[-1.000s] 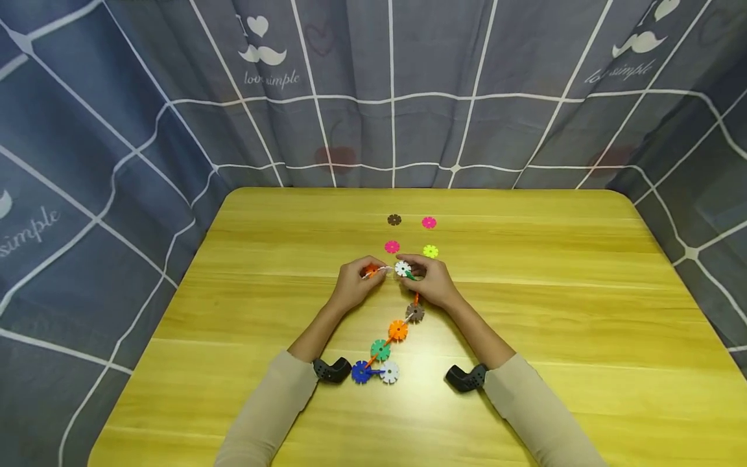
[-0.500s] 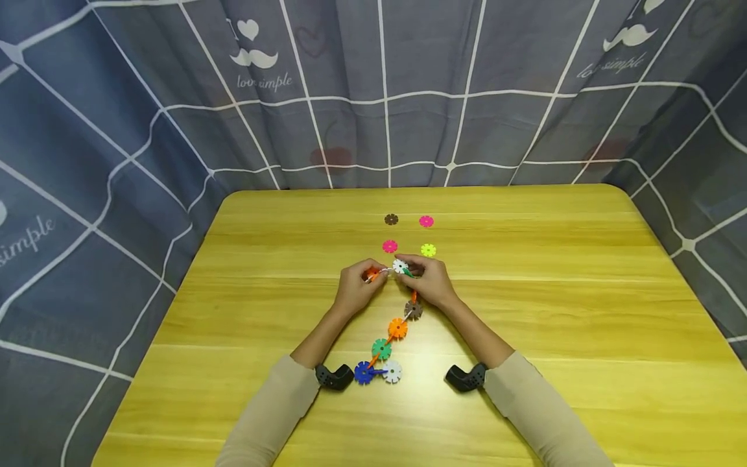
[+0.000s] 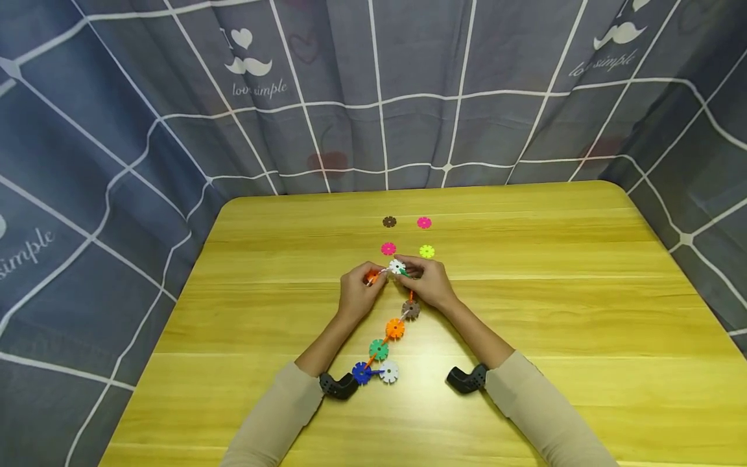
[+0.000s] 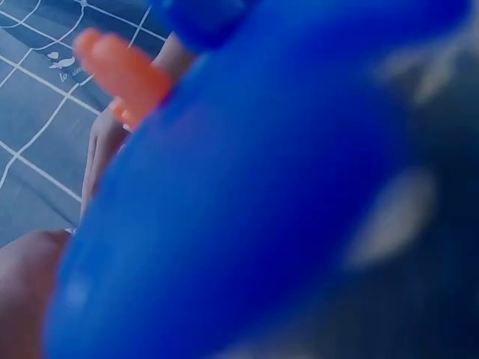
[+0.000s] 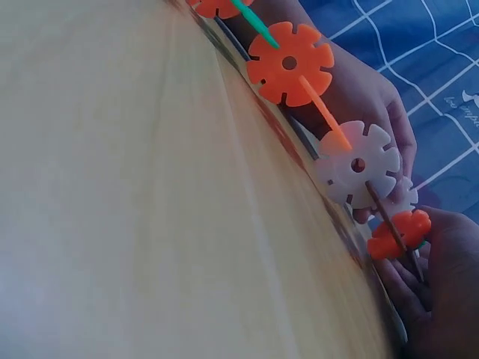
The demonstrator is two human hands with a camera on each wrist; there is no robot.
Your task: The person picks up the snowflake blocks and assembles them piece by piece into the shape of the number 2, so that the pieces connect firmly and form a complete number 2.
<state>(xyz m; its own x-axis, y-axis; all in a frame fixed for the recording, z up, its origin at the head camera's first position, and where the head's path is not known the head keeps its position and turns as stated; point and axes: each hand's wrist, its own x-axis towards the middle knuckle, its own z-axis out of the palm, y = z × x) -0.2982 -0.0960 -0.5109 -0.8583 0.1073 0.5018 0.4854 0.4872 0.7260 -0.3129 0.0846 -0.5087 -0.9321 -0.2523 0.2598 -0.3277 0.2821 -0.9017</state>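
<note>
Slotted plastic snowflake discs are joined into a chain in the head view. My right hand [image 3: 428, 283] pinches a white disc [image 3: 397, 266] with a green disc at its side. My left hand [image 3: 360, 292] pinches an orange disc [image 3: 372, 277] and a pale disc seen edge-on, which meets the white one. From the right hand the chain runs toward the front through brown [image 3: 411, 309], orange [image 3: 395, 328], green [image 3: 379, 349], blue [image 3: 361, 373] and white discs. A blurred blue disc [image 4: 224, 179] covers most of the left wrist view. In the right wrist view a whitish disc [image 5: 359, 164] hangs near both hands.
Beyond the hands lie loose discs: a brown one [image 3: 389, 222], two pink ones [image 3: 424, 222] and a yellow one [image 3: 427, 251]. Black wrist cameras [image 3: 467, 379] sit at both cuffs; the left one overlaps the blue disc. A grey checked curtain [image 3: 350, 97] borders the wooden table [image 3: 554, 292].
The gap between the white disc and the pale edge-on disc has closed. My left wrist has shifted slightly right and nearer the front. The head view has tilted a little.
</note>
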